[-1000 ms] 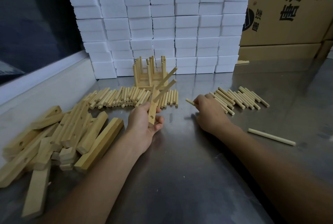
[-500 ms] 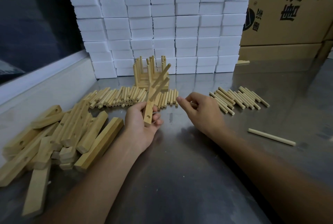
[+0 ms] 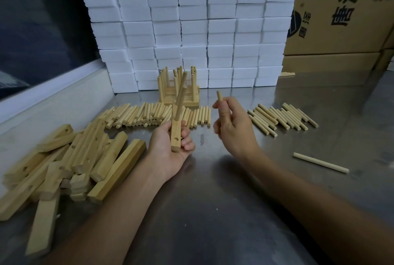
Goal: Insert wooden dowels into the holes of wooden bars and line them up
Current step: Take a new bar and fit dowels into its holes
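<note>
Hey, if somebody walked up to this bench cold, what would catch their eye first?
Probably the two hands at the centre: the left hand grips a wooden bar with dowels already standing in it, while the right hand pinches a single dowel beside it. Behind them rises a wall of white foam blocks, and a jumbled pile of bars sprawls on the left of the steel table.

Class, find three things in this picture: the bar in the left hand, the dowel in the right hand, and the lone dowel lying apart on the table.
bar (image 3: pixel 176 136), head view: its front face, above the empty hole.
held dowel (image 3: pixel 219 95), head view: tip above the fingers.
lone dowel (image 3: pixel 320 162), head view: mid-length.
</note>
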Tool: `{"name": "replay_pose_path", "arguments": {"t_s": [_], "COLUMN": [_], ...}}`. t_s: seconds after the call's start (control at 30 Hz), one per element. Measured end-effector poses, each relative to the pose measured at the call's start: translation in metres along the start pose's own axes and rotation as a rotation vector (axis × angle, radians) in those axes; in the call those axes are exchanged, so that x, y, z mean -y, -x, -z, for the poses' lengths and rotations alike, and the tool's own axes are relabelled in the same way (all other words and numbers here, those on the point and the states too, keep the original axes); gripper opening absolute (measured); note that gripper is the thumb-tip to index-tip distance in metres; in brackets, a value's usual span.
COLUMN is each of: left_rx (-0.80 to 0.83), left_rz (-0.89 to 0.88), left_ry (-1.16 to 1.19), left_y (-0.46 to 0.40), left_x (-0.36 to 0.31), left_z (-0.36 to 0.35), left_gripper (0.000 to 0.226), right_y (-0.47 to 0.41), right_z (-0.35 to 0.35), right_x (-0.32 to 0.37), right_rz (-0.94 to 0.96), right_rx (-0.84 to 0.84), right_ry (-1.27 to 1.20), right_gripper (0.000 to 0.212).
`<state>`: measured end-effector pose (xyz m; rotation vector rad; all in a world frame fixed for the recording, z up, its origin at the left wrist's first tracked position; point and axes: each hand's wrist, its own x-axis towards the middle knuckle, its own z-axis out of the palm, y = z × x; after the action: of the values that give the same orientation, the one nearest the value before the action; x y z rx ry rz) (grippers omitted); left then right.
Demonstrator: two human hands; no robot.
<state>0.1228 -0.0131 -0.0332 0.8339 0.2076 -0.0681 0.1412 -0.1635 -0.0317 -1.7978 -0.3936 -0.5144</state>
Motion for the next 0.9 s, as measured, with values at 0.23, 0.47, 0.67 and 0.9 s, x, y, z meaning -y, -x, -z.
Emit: {"name": "replay_pose_path", "arguments": {"t_s": [0.23,0.47,0.67,0.9], "left_rx": [-0.014,-0.013,0.023,0.017], "left_rz": [0.001,0.002,-0.007,0.006], "left_ry": [0.025,0.023,0.032,-0.035], "left_y": [0.0,-0.002,-0.003,-0.004], "left_x": [0.0,0.0,0.002,0.002], "left_z": [0.0,0.0,-0.002,-0.001], "left_gripper": [0.029,0.041,0.072,0.074], "right_y": [-0.003,0.0,0.008,0.014], "right_z": [0.0,0.0,-0.009,-0.013], "right_x": [-0.001,0.003,0.016,0.024], "right_rz": [-0.334,-0.347,-0.387,-0.352], "right_rx": [0.048,0.11,0.237,0.322], "right_ry": [-0.247,-0.336,-0.45,-0.486], "right_gripper": [0.019,0.015,0.007,0.015]}}
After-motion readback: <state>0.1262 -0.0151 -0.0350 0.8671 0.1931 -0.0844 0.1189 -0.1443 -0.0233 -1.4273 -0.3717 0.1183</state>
